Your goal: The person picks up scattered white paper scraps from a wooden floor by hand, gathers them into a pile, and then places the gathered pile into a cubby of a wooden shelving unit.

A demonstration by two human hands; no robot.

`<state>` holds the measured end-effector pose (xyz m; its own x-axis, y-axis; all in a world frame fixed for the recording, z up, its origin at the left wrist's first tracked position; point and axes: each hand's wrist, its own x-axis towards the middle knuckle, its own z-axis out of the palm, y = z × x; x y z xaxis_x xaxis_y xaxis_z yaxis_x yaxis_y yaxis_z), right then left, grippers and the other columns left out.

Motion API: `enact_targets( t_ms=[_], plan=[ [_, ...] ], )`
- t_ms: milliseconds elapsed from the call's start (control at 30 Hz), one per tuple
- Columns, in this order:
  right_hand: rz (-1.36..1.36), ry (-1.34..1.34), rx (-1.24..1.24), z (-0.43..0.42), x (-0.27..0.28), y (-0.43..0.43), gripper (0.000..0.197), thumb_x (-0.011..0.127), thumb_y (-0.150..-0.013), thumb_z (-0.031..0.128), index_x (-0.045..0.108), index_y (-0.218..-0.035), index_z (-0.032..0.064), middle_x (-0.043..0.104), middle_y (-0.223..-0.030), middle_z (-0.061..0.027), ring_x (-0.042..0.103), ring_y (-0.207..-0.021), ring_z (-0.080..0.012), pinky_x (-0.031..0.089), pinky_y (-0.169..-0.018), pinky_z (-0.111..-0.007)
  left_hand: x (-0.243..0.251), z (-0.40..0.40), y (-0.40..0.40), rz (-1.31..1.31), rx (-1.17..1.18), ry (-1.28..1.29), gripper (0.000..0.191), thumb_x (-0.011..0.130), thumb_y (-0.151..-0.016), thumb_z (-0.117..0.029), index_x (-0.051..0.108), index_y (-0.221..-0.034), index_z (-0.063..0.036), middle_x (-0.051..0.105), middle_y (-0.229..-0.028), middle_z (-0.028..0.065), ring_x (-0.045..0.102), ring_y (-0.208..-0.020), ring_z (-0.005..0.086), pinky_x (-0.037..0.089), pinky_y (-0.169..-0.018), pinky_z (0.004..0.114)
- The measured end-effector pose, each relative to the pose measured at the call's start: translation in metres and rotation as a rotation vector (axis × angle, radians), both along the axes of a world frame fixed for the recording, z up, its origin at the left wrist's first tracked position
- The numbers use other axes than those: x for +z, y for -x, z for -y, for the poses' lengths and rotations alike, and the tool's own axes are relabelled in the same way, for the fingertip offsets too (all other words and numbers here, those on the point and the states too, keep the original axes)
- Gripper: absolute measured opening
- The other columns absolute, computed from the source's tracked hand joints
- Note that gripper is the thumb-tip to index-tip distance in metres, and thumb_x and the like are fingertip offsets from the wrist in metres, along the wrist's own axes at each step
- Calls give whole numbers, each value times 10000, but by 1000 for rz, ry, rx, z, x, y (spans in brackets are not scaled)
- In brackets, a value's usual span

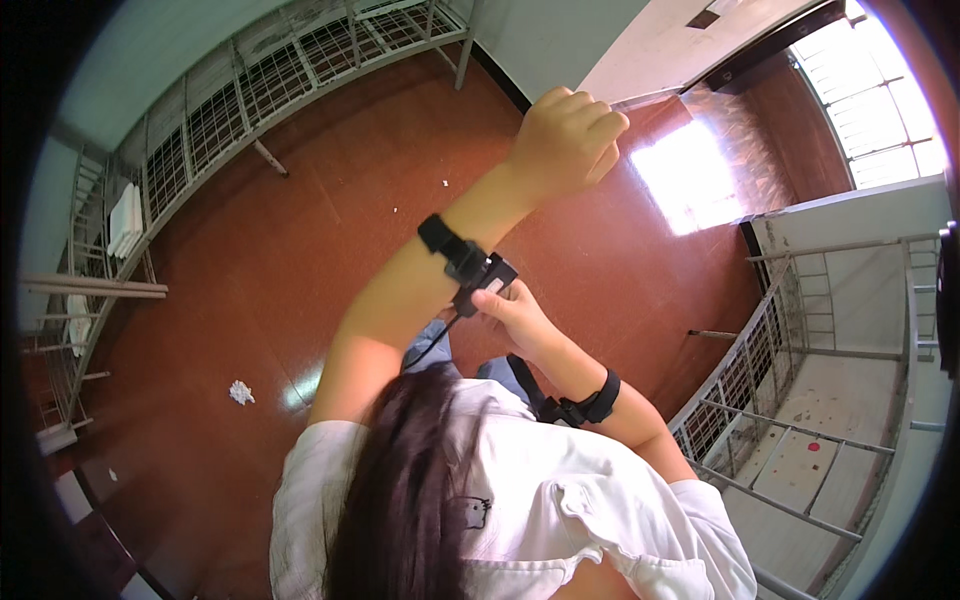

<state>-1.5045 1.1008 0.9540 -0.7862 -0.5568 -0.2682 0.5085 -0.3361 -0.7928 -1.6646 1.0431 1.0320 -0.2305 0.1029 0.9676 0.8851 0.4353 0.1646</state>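
Observation:
My left arm stretches out in front of me, and my left hand (568, 142) is curled into a fist above the floor with nothing visible in it. A small black device (484, 279) sits on my left forearm, held by a black strap (441, 236). A thin black cable (433, 346) runs from the device toward my body. My right hand (514, 315) grips the device, its thumb on the near side; some of its fingers are hidden beneath the left forearm. Another black strap with a device (577, 409) is around my right forearm.
Metal bed frames with wire mesh (247, 105) line the left wall; another bed frame (795, 442) stands at right. White folded items (125, 221) rest on the left frame. Crumpled white paper (241, 392) lies on the reddish-brown floor (352, 187). Sunlight enters through a barred window (874, 97).

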Motion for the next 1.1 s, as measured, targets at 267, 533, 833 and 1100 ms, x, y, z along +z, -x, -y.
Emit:
enact_targets(
  t_ms=[267,533,833,1100],
  plan=[
    [-54,-37,7,-30,-11,105,419,643,-820,208,518,-1150,-18,569,-1054,-43,506,-973,-116,386,-883,-277,-38,-52,105,-250,105,525,179,595,-592,-135,417,-595,-125,416,-503,3,452,-505,164,356,-526,296],
    [34,205,547,-123,-95,232,560,728,-729,112,482,-1225,28,541,-1187,-84,521,-1077,-208,426,-903,-361,-19,-131,151,641,-17,23,69,519,-758,-65,576,-796,-54,573,-623,110,565,-581,284,442,-558,379],
    [-288,-160,1158,-161,-83,266,502,653,-807,213,480,-1212,-28,535,-1196,-122,508,-1081,-211,403,-932,-346,-84,-118,151,781,342,306,113,536,-781,-100,604,-863,-62,618,-739,107,592,-725,281,455,-657,404],
    [-1004,-1309,726,-370,-287,381,311,488,-860,274,598,-1042,48,629,-971,-163,615,-867,-307,480,-692,-388,-179,-15,-17,1371,526,53,185,515,-842,-65,604,-1000,-28,620,-1006,128,591,-927,275,466,-787,370]
  ],
)
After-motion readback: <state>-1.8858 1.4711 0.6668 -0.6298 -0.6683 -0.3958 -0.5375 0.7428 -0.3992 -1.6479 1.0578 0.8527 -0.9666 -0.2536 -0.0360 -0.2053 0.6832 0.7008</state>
